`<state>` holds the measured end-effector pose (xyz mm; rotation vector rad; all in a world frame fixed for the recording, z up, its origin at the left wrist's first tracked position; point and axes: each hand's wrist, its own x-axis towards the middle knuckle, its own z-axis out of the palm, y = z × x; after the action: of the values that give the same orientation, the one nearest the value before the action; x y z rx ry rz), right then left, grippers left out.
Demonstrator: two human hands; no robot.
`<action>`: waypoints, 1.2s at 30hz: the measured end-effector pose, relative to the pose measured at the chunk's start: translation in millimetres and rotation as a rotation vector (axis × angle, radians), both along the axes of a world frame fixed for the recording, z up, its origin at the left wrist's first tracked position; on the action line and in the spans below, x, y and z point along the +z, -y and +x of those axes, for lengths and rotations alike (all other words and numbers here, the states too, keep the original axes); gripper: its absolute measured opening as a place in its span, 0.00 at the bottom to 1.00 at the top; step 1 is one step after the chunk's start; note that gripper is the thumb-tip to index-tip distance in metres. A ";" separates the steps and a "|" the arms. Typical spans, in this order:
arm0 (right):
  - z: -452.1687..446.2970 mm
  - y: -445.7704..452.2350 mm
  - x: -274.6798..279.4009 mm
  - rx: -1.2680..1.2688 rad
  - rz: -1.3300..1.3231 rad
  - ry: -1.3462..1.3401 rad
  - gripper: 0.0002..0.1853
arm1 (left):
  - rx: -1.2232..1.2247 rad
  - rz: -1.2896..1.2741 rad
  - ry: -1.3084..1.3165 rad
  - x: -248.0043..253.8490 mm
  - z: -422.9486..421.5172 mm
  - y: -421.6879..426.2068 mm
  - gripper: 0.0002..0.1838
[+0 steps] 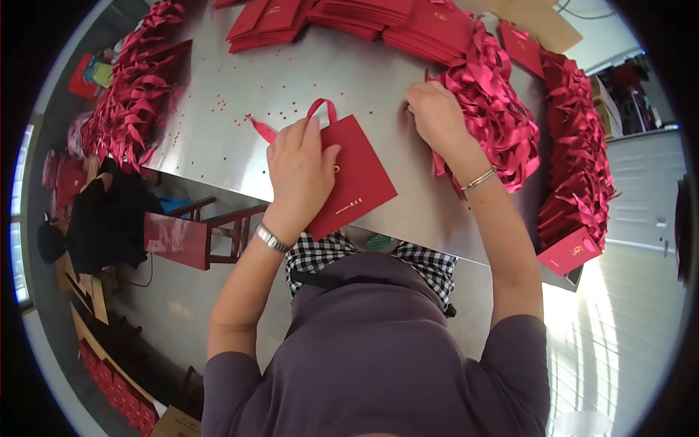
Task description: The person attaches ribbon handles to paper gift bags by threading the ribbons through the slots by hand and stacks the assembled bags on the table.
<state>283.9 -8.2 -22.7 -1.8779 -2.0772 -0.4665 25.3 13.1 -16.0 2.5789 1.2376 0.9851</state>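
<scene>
My left hand [300, 164] is closed on a flat red paper gift bag [357, 171] with small gold print, which lies at the table's near edge. A red ribbon handle [322, 108] loops up from the bag's top, and another ribbon end sticks out left of my fingers. My right hand [439, 120] is at the left side of a heap of loose red ribbons [502, 109]. Its fingers are curled together in a pinch, and whatever lies between them is hidden.
Stacks of flat red bags [429, 33] line the far side of the metal table [226, 146]. Ribboned bags stand in rows at the right [579, 146] and far left [138, 95]. Small red dots are scattered on the tabletop. A wooden stool [226, 233] stands at the lower left.
</scene>
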 end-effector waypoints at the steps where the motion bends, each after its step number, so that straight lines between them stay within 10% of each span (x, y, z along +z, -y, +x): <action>1: 0.9 -0.5 7.3 -0.001 -0.079 -0.002 0.04 | 0.011 -0.006 0.003 2.8 0.7 -4.4 0.19; 8: -81.4 40.8 22.8 0.088 -0.065 -0.830 0.05 | -0.084 -0.288 -0.117 13.6 1.6 -28.5 0.17; 13: -114.5 37.1 0.5 0.008 0.032 -0.772 0.04 | -0.165 -0.773 -0.032 7.3 -0.3 -38.7 0.16; 36: -132.3 17.4 15.2 -0.045 -0.146 -0.500 0.03 | -0.219 -0.736 0.065 -5.7 -6.6 -36.4 0.10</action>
<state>151.6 -25.6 -7.5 -1.8800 -1.7720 0.1435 18.7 49.6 -21.8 2.0205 1.0148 0.4423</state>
